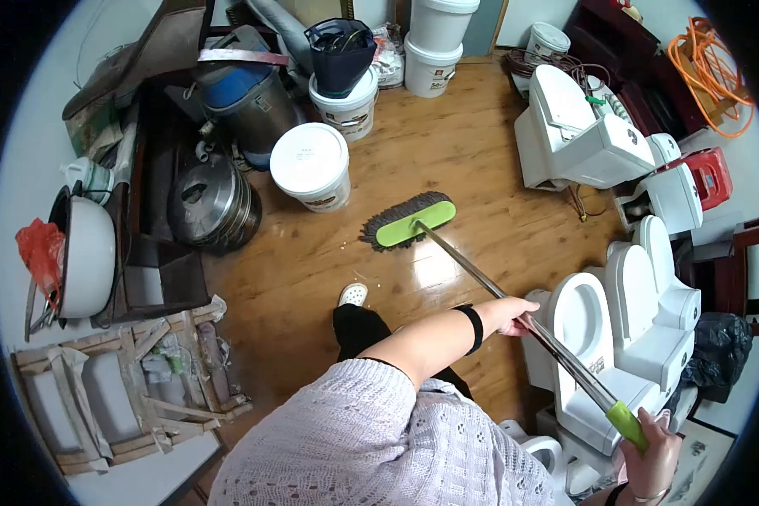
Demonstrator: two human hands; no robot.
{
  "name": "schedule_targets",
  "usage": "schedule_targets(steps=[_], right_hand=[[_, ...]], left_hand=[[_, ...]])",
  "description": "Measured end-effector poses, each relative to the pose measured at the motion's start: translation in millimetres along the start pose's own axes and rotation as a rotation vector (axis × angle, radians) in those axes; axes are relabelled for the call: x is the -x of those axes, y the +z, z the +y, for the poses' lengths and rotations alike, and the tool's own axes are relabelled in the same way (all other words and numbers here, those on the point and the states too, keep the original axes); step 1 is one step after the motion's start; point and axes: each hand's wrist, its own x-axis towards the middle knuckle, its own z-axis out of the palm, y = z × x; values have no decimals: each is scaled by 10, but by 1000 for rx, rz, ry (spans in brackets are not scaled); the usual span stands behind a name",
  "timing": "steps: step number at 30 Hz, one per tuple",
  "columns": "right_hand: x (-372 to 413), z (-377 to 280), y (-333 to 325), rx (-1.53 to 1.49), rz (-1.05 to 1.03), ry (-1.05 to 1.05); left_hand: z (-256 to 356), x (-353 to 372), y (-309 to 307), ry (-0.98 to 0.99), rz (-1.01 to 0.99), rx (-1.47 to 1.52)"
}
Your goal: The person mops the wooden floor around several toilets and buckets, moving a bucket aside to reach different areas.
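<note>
A dust mop with a green plate and grey fringed head lies flat on the wooden floor. Its metal pole slants down to the right and ends in a green grip. Partway along the pole, my left hand is closed around it, a black band on that forearm. At the lower right, my right hand wraps the end of the green grip. Small white bits lie on the floor near the mop head. A white clog shows on my foot, left of the pole.
White toilets stand close along the right, near the pole. White buckets, a metal pot and a vacuum-like canister line the back left. A wooden frame lies at lower left. An orange hose hangs at upper right.
</note>
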Motion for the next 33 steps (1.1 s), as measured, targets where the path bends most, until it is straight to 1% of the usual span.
schedule_targets(steps=[1,2,3,4,5,6,7,8,10,11,12,13,14,15,16,17,18,19,20,21,22,23,24,26,27,28,29,30,31,32,33], right_hand=[[-11,-53,-71,35,-45,-89],[-34,-100,-109,69,-91,-178],[-67,-120,-104,96,-19,-326],[-84,-165,-70,90,-13,-310],[-111,-222,-26,-28,21,-227],[-139,-285,-12,-145,57,-146],[-249,-315,-68,44,128,-320],[-267,-349,-70,38,135,-305],[-310,-442,-65,-150,130,43],[-353,-426,-97,37,155,-131],[-357,-475,-63,-166,158,43],[-418,-495,-53,-256,201,187],[-478,-533,-44,-348,242,337],[-557,-620,-35,-376,294,327],[-673,-748,-75,-394,343,315],[-812,-1169,-329,-427,211,506],[-828,-1054,-236,-356,272,397],[-889,-1134,-278,-309,285,349],[-981,-1245,-332,-261,292,298],[-1092,-1391,-407,-249,282,336],[-1194,-1447,-438,-233,308,384],[-1303,-1549,-511,-213,290,436],[-1397,-1637,-586,-191,273,486],[-1537,-1508,-620,-157,260,472],[-1587,-1369,-618,-122,271,416],[-1636,-1217,-606,-91,280,361],[-1685,-1060,-593,-117,310,340],[-1728,-866,-556,-78,358,356],[-1836,-1043,-674,-87,283,462],[-1956,-1223,-787,-96,205,568],[-1918,-547,-645,-38,331,339]], left_hand=[[52,-29,-9,18,-85,-49],[114,109,-8,8,-84,-66],[156,276,-52,61,-107,-132],[223,450,-119,116,-134,-199],[267,525,-276,100,-101,-329],[266,664,-500,163,-121,-405],[278,795,-777,166,-75,-429],[278,960,-1113,160,28,-427],[236,1323,-2042,165,262,-348],[119,1479,-2676,238,451,-298],[0,1712,-3352,276,617,-307],[-80,2102,-3892,271,877,-442],[-298,2351,-4766,255,1174,-728],[-370,2920,-4969,177,1481,-1137],[-233,3444,-4958,70,1465,-1119],[-518,3581,-5902,211,1601,-629],[51,4213,-4749,146,1441,-350],[219,4520,-4646,121,1362,-229],[232,4634,-4887,100,1362,-228],[209,4714,-5214,190,1396,-209],[204,4783,-5412,287,1430,-191],[294,4810,-5387,270,1431,-192],[443,4748,-5327,284,1397,-153],[720,4492,-5146,311,1315,-109],[820,4309,-5046,321,1267,-105],[916,4139,-4970,323,1109,-111],[974,3917,-4929,295,1033,-154],[1075,3765,-4749,280,921,-219],[1148,3613,-4655,231,804,-311],[1230,3502,-4521,207,729,-448],[1332,3448,-4392,189,642,-575]])
